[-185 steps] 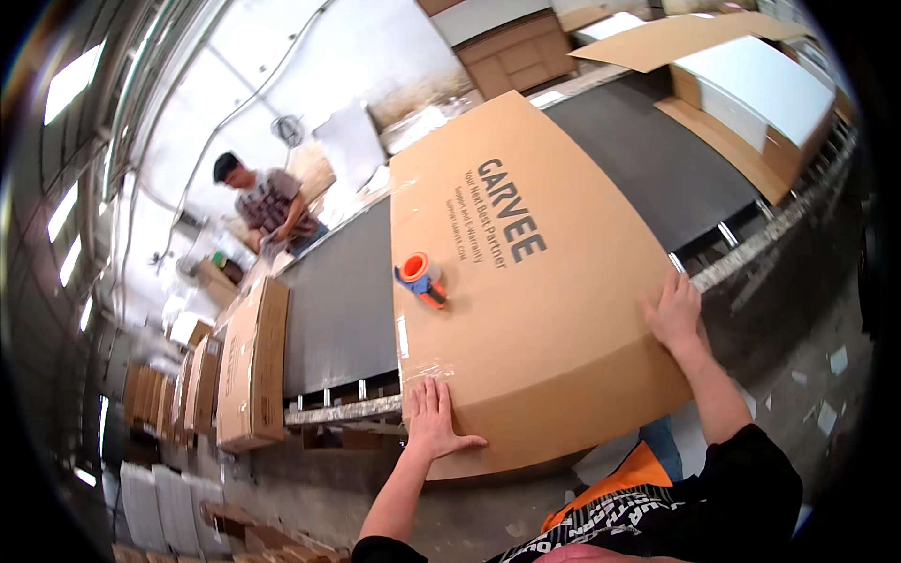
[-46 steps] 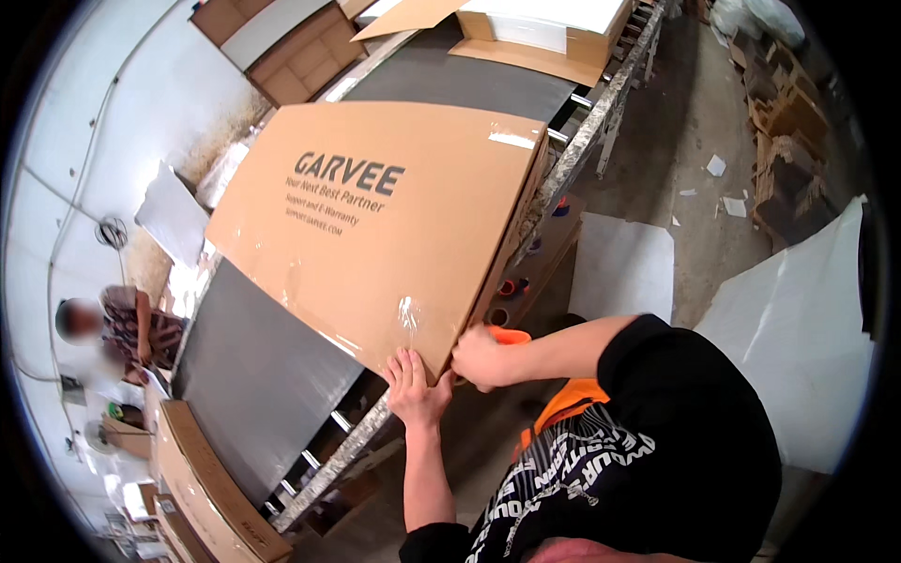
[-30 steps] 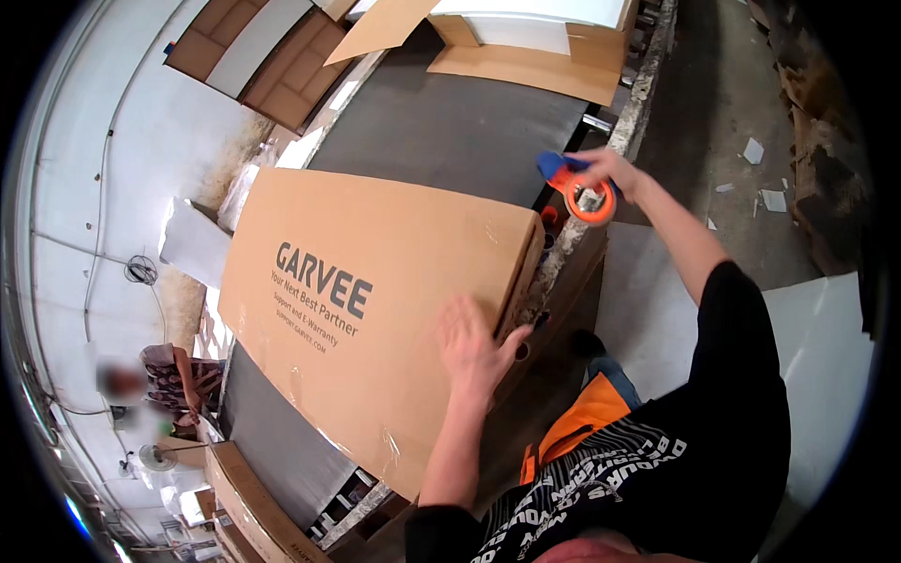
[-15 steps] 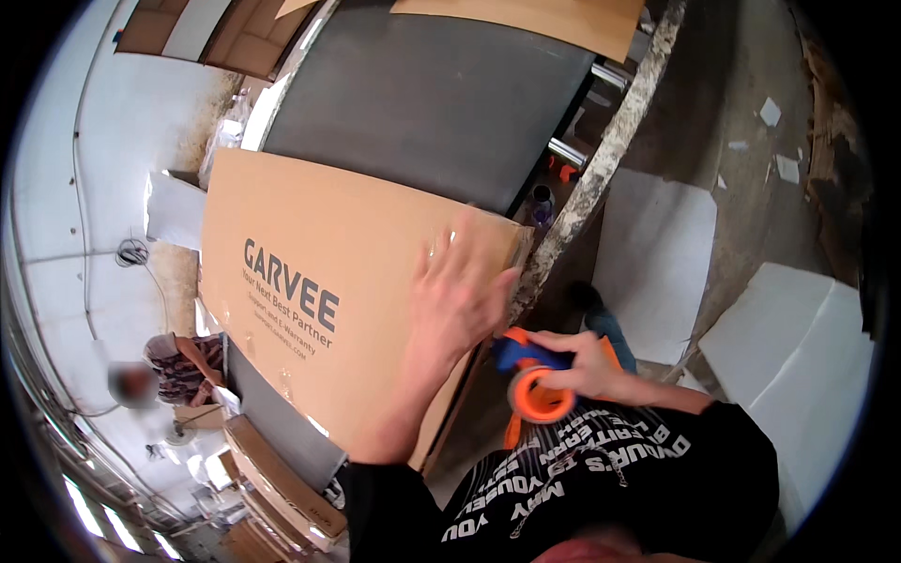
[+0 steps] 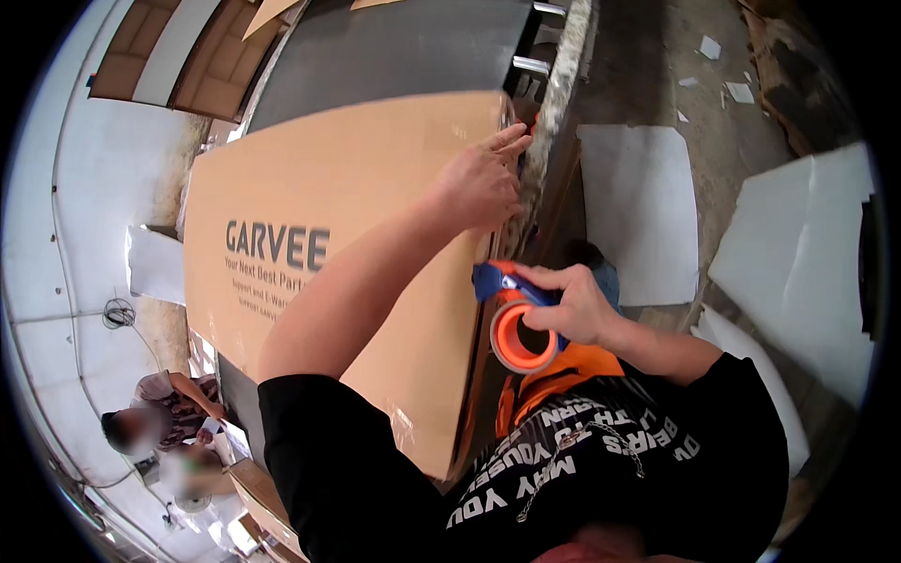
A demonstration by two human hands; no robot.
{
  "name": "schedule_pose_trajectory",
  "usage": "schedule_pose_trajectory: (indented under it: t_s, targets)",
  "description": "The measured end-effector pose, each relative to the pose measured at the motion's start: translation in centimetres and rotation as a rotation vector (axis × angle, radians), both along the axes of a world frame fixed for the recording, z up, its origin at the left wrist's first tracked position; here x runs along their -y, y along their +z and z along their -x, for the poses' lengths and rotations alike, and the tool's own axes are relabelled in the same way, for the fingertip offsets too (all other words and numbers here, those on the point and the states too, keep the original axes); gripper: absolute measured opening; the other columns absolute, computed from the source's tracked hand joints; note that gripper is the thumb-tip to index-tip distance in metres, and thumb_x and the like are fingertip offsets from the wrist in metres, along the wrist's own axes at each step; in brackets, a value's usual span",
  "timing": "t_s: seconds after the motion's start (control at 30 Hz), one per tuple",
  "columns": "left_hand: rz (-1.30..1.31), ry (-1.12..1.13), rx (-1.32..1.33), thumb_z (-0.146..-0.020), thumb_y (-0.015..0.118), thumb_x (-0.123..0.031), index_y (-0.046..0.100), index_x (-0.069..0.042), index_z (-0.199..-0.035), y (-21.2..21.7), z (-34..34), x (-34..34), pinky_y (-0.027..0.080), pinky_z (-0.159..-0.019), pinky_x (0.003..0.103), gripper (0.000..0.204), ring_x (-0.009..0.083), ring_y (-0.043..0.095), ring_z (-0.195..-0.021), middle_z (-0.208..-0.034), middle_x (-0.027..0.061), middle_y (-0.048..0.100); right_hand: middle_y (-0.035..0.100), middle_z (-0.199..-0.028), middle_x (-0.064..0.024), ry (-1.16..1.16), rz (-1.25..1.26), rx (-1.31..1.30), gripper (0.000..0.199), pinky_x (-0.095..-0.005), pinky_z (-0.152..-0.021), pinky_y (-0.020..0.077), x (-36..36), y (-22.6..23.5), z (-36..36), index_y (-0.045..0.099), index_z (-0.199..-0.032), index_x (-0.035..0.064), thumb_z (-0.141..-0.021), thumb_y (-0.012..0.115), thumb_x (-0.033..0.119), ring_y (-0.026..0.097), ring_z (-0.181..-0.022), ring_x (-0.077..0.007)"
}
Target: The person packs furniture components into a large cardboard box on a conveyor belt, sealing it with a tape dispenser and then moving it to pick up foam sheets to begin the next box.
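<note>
A large flat cardboard carton point(image 5: 394, 169) with dark printing on its upper face lies in front of me. My left hand point(image 5: 481, 185) rests on its right edge near the far corner. The fingers stretch out over that edge, with nothing held in them. In my right hand point(image 5: 580, 308) is a blue and orange tape dispenser point(image 5: 507, 286), gripped with the fingers wrapped round it. The dispenser's head is close to the carton's right side; I cannot tell whether it touches. What lies under my left fingers is partly hidden.
The carton lies on a dark conveyor belt point(image 5: 404, 56) with a worn rail point(image 5: 554, 113) along its right. White sheets point(image 5: 643, 216) lie on the floor to the right. At the lower left, a person point(image 5: 169, 399) stands beyond the belt near more cartons point(image 5: 267, 497).
My left hand has moved from above the carton's face to its right edge, farther from me. The dispenser stays in my right hand, now closer to the carton's side. The view has shifted.
</note>
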State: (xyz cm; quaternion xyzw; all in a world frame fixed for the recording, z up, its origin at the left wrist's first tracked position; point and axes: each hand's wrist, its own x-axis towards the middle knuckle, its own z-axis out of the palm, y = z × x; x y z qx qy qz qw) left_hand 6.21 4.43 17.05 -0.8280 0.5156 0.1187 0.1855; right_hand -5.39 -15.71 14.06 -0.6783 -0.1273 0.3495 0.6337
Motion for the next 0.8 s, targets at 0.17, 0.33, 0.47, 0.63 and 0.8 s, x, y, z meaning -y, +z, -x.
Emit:
schedule_pose_trajectory:
  t_s: [0.17,0.33,0.47,0.63,0.8]
  targets:
    - [-0.01,-0.005,-0.042,-0.091,0.051,-0.035,0.076,-0.024,-0.095,1.5,15.1,-0.2,0.007,-0.124,0.047,0.027,0.0284,0.036,-0.141,-0.105,-0.008,0.071,0.068,-0.108,-0.0154,-0.038,-0.01,0.052,0.065,-0.0241,-0.091,0.0451,0.0,0.4,17.9,0.055,-0.126,-0.0115,-0.068,0.071,0.011,0.06,-0.098,-0.0101]
    - [0.079,0.009,-0.091,-0.1,0.041,-0.042,0.075,-0.02,-0.107,2.0,30.1,-1.8,0.002,-0.123,0.048,0.041,0.0288,0.029,-0.144,-0.112,-0.0069,0.07,0.068,-0.094,-0.0174,-0.13,-0.017,0.221,0.064,-0.0286,-0.076,0.052,-0.5,-0.3,36.4,0.06,-0.123,-0.0056,-0.067,0.073,0.023,0.069,-0.081,-0.0252]
    - [0.037,-0.016,-0.229,-0.101,0.039,-0.042,0.075,-0.018,-0.104,3.0,37.7,-1.4,0.004,-0.123,0.049,0.044,0.0305,0.026,-0.145,-0.117,-0.0025,0.068,0.066,-0.098,-0.0157,-0.149,0.032,0.244,0.066,-0.0347,-0.079,0.0521,-1.4,-1.0,45.8,0.062,-0.124,0.0007,-0.065,0.073,0.03,0.068,-0.085,-0.0309]
    - [0.211,-0.008,-0.324,-0.089,0.056,-0.047,0.076,-0.018,-0.096,2.8,41.7,-2.1,0.007,-0.121,0.054,0.035,0.0361,0.027,-0.143,-0.121,-0.0025,0.066,0.064,-0.094,-0.0262,-0.127,0.347,0.293,0.053,-0.0456,-0.076,0.0541,-9.6,-0.4,43.2,0.066,-0.114,0.0048,-0.073,0.064,0.039,0.068,-0.083,-0.0376]
    - [0.231,-0.012,-0.209,-0.072,0.075,-0.045,0.069,-0.019,-0.117,2.7,42.4,-2.5,0.016,-0.119,0.055,0.052,0.04,0.019,-0.145,-0.157,0.0,0.029,0.054,-0.113,-0.0301,-0.229,0.374,0.519,0.063,-0.047,-0.07,0.0545,-6.8,-2.2,46.1,0.057,-0.127,0.0089,-0.071,0.069,0.034,0.066,-0.082,-0.0412]
